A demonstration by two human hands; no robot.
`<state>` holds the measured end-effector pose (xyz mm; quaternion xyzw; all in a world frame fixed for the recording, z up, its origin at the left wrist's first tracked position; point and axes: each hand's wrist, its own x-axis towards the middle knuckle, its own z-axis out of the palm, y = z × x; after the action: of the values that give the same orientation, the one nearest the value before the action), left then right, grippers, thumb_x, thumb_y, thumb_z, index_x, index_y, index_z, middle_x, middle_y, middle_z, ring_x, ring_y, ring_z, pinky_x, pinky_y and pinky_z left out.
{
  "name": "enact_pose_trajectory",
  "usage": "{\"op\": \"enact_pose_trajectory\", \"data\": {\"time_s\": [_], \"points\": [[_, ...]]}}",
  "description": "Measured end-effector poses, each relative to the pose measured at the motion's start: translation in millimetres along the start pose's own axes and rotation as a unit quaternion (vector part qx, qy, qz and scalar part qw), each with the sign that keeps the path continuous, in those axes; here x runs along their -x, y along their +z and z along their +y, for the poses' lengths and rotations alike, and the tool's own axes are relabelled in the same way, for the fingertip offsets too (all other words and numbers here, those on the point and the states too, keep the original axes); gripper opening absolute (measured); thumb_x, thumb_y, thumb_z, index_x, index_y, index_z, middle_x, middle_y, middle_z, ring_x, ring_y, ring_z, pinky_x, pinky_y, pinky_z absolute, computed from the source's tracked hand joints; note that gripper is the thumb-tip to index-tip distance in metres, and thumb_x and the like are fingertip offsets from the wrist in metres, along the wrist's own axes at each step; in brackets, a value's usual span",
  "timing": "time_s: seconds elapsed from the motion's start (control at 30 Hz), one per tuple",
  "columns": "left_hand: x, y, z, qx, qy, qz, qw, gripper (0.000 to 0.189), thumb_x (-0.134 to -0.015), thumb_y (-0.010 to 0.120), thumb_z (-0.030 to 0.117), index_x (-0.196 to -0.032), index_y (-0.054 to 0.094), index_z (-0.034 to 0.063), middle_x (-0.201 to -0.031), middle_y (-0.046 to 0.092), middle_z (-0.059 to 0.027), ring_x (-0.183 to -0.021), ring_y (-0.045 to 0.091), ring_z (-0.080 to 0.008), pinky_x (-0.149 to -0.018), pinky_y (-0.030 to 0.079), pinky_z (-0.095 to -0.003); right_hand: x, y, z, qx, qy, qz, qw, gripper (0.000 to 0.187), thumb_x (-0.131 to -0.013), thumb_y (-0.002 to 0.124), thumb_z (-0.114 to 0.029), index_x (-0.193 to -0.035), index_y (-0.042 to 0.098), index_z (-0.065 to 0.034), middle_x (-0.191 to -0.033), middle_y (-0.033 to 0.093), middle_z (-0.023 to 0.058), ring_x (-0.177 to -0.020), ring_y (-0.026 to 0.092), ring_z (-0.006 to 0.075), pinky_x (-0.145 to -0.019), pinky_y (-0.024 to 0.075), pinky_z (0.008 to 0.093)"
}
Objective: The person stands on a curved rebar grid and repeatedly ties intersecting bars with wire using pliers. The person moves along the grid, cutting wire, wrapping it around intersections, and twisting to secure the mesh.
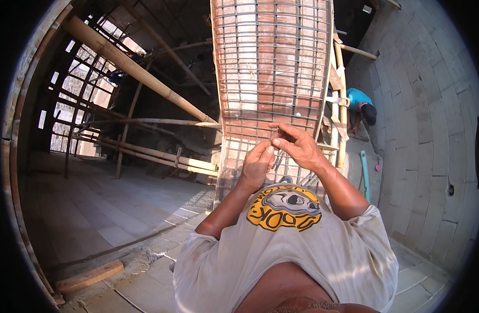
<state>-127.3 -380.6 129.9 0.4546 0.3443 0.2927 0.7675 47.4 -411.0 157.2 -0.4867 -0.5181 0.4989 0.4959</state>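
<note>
Over the lower part of a steel rebar mesh (276, 70), my two hands meet at the fingertips. My left hand (257, 162) has its thumb and fingers pinched together. My right hand (296, 143) has its thumb near the left fingertips and its index finger stretched out above. Whether something thin, such as wire, lies between the fingers is too small to tell. The mesh rests inside a long formwork of reddish boards with raised edges. Several loose thin metal rods (278, 160) show just below my hands, close to my shirt.
Bamboo poles (145, 76) run from the formwork to the left. At right, a person in a blue shirt (358, 98) crouches by a block wall (423, 117). A turquoise spirit level (365, 176) lies below them. A wooden plank (90, 277) is at bottom left.
</note>
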Motion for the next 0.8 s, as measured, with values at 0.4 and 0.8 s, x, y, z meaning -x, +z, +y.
{"op": "enact_pose_trajectory", "data": {"time_s": [0.4,0.8], "points": [[-1,4,0,0.061,-0.054,-0.012,0.997,0.022,-0.101,0.052,0.024,-0.107,0.058,0.0037,-0.069,0.052,0.0000,-0.052,0.042,-0.0062,-0.045,0.035,-0.0199,1,-9,1,0.151,-0.052,0.009,0.987,0.045,-0.097,0.059,-0.027,-0.136,0.054,-0.0061,-0.117,0.066,0.0194,-0.113,0.061,0.0252,-0.097,0.0457,0.0345],[0,0,-4,0.013,-0.042,0.012,0.999,0.018,-0.101,0.051,0.022,-0.092,0.055,0.0069,-0.063,0.038,0.0064,-0.050,0.029,-0.0030,-0.045,0.023,-0.0208,-4,-15,22,-0.049,0.060,0.014,0.997,0.029,-0.095,0.063,-0.023,-0.109,0.065,0.0030,-0.095,0.066,0.0074,-0.086,0.062,0.0141,-0.078,0.0504,0.0291]]}}
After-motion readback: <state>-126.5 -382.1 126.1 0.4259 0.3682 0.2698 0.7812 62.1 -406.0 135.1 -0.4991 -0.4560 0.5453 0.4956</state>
